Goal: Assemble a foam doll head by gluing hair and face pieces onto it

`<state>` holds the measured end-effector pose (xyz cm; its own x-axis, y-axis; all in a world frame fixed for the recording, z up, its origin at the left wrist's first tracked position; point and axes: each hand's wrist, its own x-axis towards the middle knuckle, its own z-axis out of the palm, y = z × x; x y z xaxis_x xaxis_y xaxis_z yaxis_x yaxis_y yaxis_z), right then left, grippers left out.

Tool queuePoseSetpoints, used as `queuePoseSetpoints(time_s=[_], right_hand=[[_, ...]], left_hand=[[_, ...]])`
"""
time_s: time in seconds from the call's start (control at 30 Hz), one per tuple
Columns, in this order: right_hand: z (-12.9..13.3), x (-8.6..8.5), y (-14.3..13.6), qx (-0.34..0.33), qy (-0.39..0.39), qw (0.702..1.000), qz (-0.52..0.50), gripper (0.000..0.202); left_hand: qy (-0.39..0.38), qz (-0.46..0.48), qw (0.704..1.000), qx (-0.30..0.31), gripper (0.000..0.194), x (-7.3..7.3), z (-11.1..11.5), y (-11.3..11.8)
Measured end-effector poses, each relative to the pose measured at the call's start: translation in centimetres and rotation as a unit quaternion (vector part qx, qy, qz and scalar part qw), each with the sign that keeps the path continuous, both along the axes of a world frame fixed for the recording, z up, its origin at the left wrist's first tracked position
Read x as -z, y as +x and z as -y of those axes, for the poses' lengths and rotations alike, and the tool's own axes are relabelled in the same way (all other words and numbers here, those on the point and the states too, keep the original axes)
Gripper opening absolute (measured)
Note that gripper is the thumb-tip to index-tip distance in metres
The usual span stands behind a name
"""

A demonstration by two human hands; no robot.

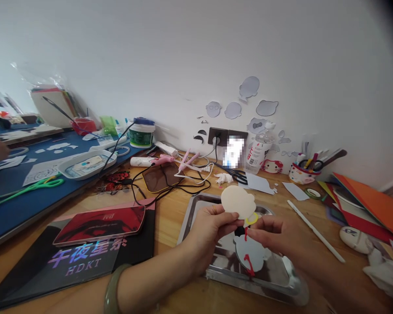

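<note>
My left hand (pixel 205 231) pinches a cream head-shaped cutout (pixel 237 203) between thumb and fingers, holding it above a metal tray (pixel 249 286). At the cutout's lower right sits a yellow ring-shaped piece (pixel 253 219), with a thin red strip (pixel 246 233) hanging below it. My right hand (pixel 271 233) has its fingers closed at this lower edge; which of the small pieces it grips I cannot make out. In the tray under my hands lies a pale cutout (pixel 253 250) with a red piece (pixel 249 266) on it.
Right of the tray lie a white pen (pixel 316 231), a white mouse-shaped object (pixel 355 239) and coloured sheets (pixel 363 196). Behind are a pen cup (pixel 301 172), a bottle (pixel 257 152), a bright phone (pixel 234 151) and cables (pixel 170 192). Left lie a red case (pixel 100 224) and green scissors (pixel 36 187).
</note>
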<state>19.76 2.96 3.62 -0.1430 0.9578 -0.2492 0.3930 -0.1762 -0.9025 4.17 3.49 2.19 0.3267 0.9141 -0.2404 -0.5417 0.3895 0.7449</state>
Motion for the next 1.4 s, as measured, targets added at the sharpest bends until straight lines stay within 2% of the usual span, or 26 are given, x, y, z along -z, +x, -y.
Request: queuePoseSetpoints(time_s=[0.1,0.17,0.33,0.6,0.83,0.93,1.2,1.4], right_hand=[[-0.5,-0.4,1.5,-0.091,-0.004,0.995,0.030,0.019],[-0.8,-0.7,2.4,-0.114,-0.009,0.993,0.026,0.018],[-0.9,-1.0,2.6,-0.055,0.014,0.998,0.029,0.025],[-0.5,-1.1,1.1,0.002,0.016,1.000,-0.004,0.030],[-0.7,-0.4,1.0,-0.011,0.007,0.999,-0.051,0.031],[-0.7,0.0,0.8,-0.011,0.008,0.999,-0.052,0.031],[-0.7,0.4,0.8,-0.009,-0.005,0.996,-0.087,0.030],[-0.4,0.9,0.2,0.046,0.037,0.988,-0.140,0.030]], left_hand=[[0.013,-0.025,1.000,0.006,0.016,-0.1,-0.1,-0.2],[0.034,-0.044,0.998,0.017,0.018,-0.1,-0.2,-0.3],[0.073,-0.075,0.994,0.042,0.021,-0.3,-0.3,-0.3],[0.060,-0.094,0.993,0.035,0.027,-0.4,-0.3,-0.2],[0.076,-0.121,0.987,0.078,0.043,-0.1,-0.3,0.2],[0.085,-0.123,0.987,0.064,0.043,-0.2,-0.3,0.3],[0.082,-0.100,0.990,0.055,0.030,-0.1,-0.2,0.4],[0.018,-0.109,0.994,-0.004,0.034,0.5,-0.7,0.3]])
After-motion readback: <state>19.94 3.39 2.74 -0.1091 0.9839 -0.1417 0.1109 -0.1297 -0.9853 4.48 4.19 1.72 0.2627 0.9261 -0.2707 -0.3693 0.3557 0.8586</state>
